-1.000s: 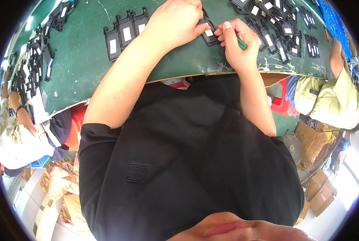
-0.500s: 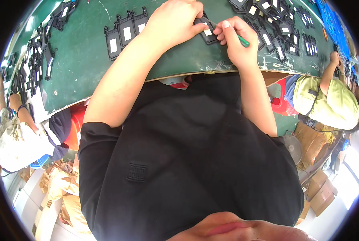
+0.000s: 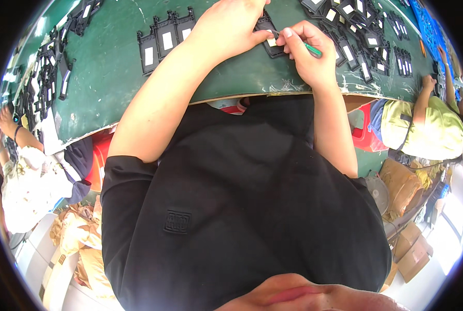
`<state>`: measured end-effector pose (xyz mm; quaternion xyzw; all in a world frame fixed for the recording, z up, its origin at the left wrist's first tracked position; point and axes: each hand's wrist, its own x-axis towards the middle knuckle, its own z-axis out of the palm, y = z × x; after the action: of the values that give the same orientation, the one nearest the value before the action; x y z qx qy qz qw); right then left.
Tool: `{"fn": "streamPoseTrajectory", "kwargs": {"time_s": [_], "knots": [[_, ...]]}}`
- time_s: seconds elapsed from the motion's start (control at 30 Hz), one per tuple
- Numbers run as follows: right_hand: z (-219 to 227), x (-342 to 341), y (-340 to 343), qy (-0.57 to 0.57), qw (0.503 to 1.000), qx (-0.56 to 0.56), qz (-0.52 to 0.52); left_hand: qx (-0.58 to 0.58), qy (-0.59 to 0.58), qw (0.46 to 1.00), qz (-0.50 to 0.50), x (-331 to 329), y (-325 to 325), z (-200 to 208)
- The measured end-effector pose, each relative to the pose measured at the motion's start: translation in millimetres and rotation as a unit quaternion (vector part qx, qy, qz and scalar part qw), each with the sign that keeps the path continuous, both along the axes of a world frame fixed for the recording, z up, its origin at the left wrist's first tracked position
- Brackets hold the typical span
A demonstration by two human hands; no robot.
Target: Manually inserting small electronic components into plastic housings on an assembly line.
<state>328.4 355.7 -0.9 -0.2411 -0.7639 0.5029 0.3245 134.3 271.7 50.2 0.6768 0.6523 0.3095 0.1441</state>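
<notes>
At the top centre, a black plastic part (image 3: 265,25) with a white label (image 3: 272,41) lies on the green table. My left hand (image 3: 234,23) steadies it, thumb on its face by the label and the other fingers reaching over its far end, partly out of view. My right hand (image 3: 309,49) is closed round a slim tool with a green handle (image 3: 312,50). The tool's thin metal shaft points left and meets the part beside my left thumb. Its tip is too small to make out.
Several similar black parts (image 3: 166,39) stand in a row left of my left forearm. A loose heap of them (image 3: 363,39) lies right of my right hand, and more (image 3: 47,72) line the table's left side. Co-workers sit at both sides. The table edge (image 3: 273,95) runs before me.
My right hand and the tool stay almost in place at the part. The view has shifted slightly. The co-worker's hand at the left has moved up.
</notes>
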Motion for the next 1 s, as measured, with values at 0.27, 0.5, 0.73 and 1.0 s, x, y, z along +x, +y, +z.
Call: {"fn": "streamPoseTrajectory", "kwargs": {"time_s": [0.27, 0.5, 0.73, 1.0], "knots": [[28.9, -15.0, 5.0, -0.021, 0.999, 0.03, 0.019, 0.086, 0.064, 0.994, 0.014, -18.0, 10.6, -11.0], [32.8, -7.4, -1.4, -0.092, 0.988, -0.12, 0.024, 0.049, -0.017, 0.999, 0.015, -1.7, -1.7, -27.4], [35.6, -15.0, -2.6, -0.082, 0.995, -0.038, 0.037, 0.031, -0.01, 0.999, 0.013, -5.6, -6.9, -18.2], [32.9, 8.9, -31.2, -0.078, 0.984, 0.16, -0.007, 0.035, 0.017, 0.999, -0.033, -14.4, -1.8, -17.7]]}}
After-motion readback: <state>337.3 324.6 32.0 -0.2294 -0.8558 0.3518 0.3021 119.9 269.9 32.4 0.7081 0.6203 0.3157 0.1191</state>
